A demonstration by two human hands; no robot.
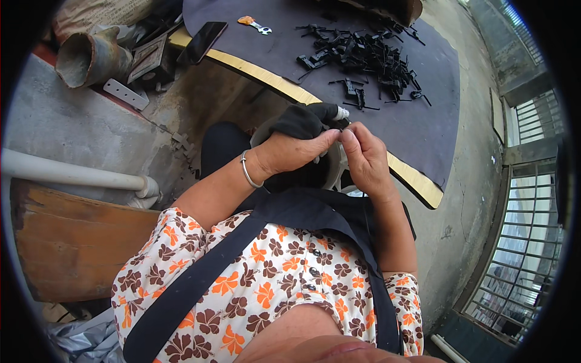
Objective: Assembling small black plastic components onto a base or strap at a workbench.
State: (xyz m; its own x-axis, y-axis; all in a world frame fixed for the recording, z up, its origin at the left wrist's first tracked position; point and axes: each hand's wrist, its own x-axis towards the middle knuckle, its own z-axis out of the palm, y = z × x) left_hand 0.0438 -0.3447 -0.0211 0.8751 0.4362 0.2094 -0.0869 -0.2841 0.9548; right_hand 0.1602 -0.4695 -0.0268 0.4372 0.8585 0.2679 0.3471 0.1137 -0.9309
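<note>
Both hands meet over the near edge of the table. My left hand (296, 142), partly covered by a black cloth glove and with white wrapping on one fingertip, is closed. My right hand (366, 158) is bare, its thumb and forefinger pinched together against the left fingertips. Between them shows a small black part (343, 124), mostly hidden by the fingers; its exact shape cannot be made out. Below the hands stands a pale-rimmed bucket (332, 175) with a dark inside. A heap of small black plastic parts with thin arms (372, 57) lies farther off on the table.
The table (266, 60) has a dark cover and a pale wooden edge. On it lie a phone (204, 42) and a small orange-handled wrench (255, 25). To the left are a rusty pipe piece (91, 58), a white pipe (72, 172) and a wooden board (78, 242). Barred windows (514, 254) stand right.
</note>
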